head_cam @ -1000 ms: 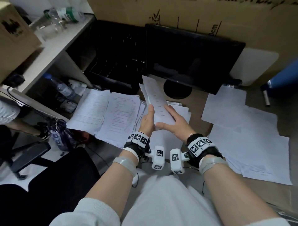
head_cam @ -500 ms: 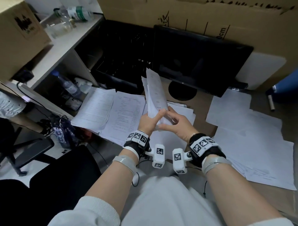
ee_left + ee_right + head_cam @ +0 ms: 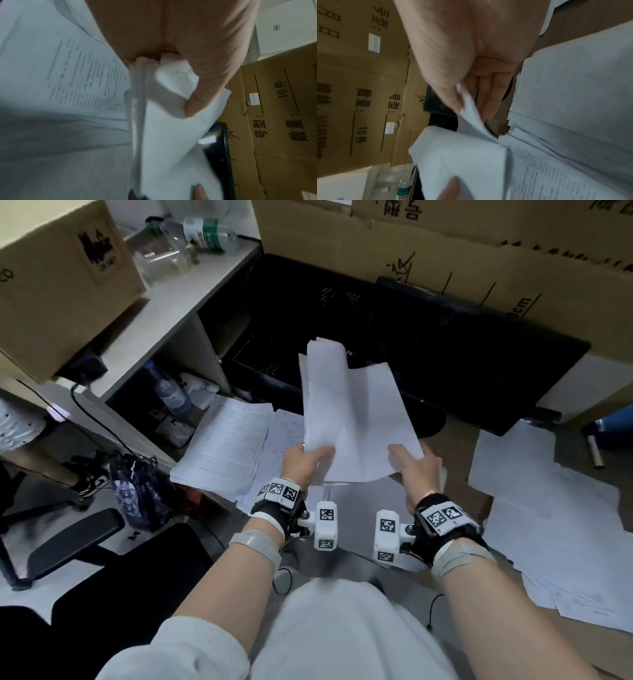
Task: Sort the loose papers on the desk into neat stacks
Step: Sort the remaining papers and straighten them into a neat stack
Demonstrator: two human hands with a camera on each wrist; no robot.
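**Still lots of paper to sort**

I hold a bunch of white paper sheets [image 3: 346, 419] up in the air, in front of the flat black computer screen [image 3: 472, 361]. My left hand [image 3: 303, 463] pinches the bottom corner of the bunch, with my thumb [image 3: 197, 102] pressed on top. My right hand [image 3: 416, 470] pinches just one thin sheet [image 3: 471, 117] at its bottom edge, between my thumb and my fingers [image 3: 488, 97]. That sheet opens away from the rest, toward 3 o'clock.

I think I am pulling one sheet off to put it somewhere.

The job looks far from done. At 9 o'clock from my hands sits a pile of printed white pages [image 3: 222, 446] on the brown desk [image 3: 455, 446]. It is partly stacked, but the edges do not line up. At 3 o'clock a big messy spread of blank white sheets [image 3: 555, 529] covers the desk, all crooked and lying over each other. More sheets lie under my hands. None of the piles looks neat yet, so most of the sorting is left.
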